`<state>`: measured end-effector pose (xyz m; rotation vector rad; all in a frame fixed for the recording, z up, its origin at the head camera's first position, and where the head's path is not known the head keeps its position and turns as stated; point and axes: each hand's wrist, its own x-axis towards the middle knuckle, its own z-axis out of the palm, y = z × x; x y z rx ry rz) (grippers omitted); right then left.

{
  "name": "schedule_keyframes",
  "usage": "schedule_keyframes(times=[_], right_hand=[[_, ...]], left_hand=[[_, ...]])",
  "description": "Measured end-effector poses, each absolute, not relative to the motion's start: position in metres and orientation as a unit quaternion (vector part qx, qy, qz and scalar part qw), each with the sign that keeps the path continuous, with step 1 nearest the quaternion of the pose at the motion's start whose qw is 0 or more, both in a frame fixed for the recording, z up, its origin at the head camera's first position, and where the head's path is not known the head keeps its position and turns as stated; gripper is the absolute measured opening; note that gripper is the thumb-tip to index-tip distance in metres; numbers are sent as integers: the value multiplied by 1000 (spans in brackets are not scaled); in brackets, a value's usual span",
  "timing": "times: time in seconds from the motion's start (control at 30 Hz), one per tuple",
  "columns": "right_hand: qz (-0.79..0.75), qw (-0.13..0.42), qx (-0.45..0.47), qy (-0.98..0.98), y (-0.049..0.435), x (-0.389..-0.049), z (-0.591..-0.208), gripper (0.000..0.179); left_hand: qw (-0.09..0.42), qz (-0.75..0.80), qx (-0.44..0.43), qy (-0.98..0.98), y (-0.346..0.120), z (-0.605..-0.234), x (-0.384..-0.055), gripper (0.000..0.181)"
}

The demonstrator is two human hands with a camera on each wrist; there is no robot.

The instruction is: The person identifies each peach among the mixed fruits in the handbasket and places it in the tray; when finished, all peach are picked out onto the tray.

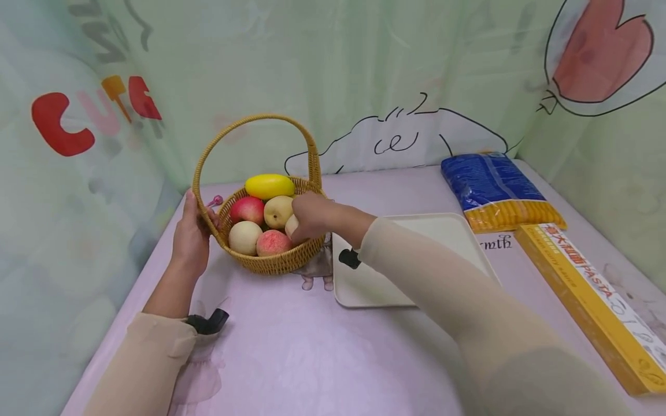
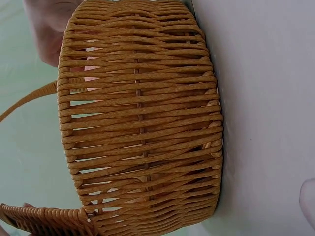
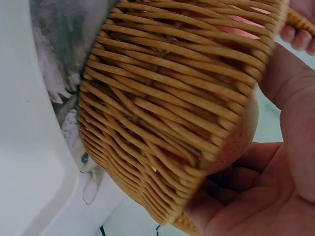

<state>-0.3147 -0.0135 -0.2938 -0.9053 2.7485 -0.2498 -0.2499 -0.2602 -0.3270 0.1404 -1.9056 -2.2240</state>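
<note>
A wicker basket [image 1: 276, 266] with a tall arched handle holds a long yellow fruit [image 1: 269, 186], a red fruit [image 1: 247, 210], a yellowish pear [image 1: 278, 212], a cream round fruit [image 1: 245, 238] and a pink peach [image 1: 274, 243]. At its left side my left hand [image 1: 189, 240] grips the foot of the handle [image 2: 44, 220]. Over the right rim reaches my right hand [image 1: 312, 215]. Its thumb and fingers close around a pale, red-speckled peach [image 3: 243, 130], partly hidden behind the wicker in the right wrist view.
Right of the basket lies a cream tray [image 1: 385, 283], under my right forearm. Farther right are a blue and yellow pasta bag [image 1: 494, 188] and a long yellow pasta box [image 1: 588, 300]. A printed curtain [image 1: 364, 69] stands behind the table.
</note>
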Motion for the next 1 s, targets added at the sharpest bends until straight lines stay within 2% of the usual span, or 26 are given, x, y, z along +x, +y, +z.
schedule_keyframes(times=[0.2,0.63,1.0], right_hand=[[-137,96,-309,936,-7,-311,-280,28],[-256,73,-284,921,12,-302,-269,44],[-325,53,-245,912,37,-298,-263,45]], left_hand=[[102,-754,50,-647,-258,-326,-249,55],[103,-760,61,-638,-256,-327,-249,54],[103,-764,60,-634,-257,-328,-247,54]])
